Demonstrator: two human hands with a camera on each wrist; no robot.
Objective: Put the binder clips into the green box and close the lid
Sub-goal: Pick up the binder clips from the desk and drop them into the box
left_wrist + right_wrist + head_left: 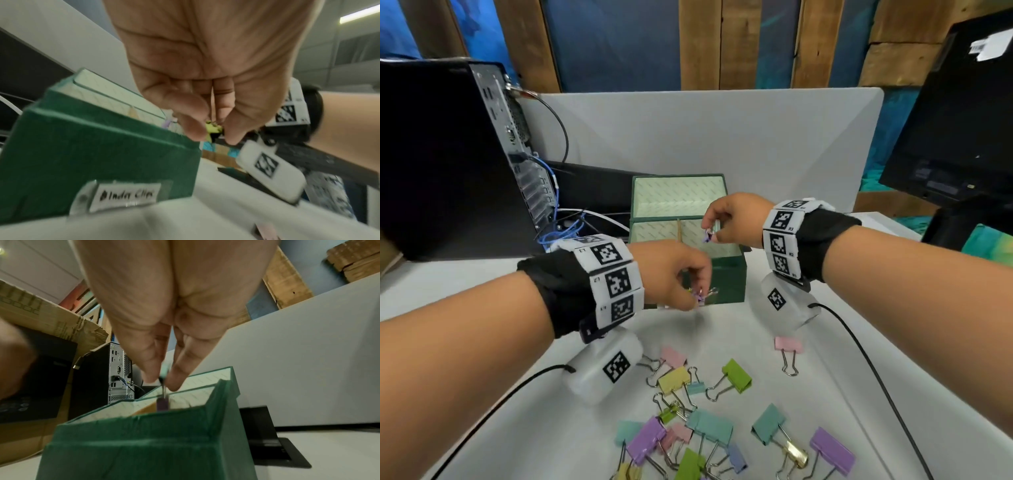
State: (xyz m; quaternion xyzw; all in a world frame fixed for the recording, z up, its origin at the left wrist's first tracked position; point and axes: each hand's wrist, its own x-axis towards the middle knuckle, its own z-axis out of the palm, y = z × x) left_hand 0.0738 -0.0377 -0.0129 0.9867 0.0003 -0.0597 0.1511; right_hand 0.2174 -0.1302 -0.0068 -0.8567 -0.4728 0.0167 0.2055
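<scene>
The green box (727,274) stands open at the table's middle, its lid (678,193) upright behind it; a label (125,194) marks its front. My right hand (714,233) hovers over the open box and pinches a small purple binder clip (162,404) by its wire handle, the clip hanging just above the rim. My left hand (700,294) is in front of the box's near wall and pinches small clips (213,129), yellow-green and purple. Several coloured binder clips (709,425) lie loose on the table near me.
A black computer tower (448,161) with cables stands at the left, a monitor (955,120) at the right. A grey partition (722,133) rises behind the box. Black cables (866,359) from the wrist cameras trail across the white table (482,342).
</scene>
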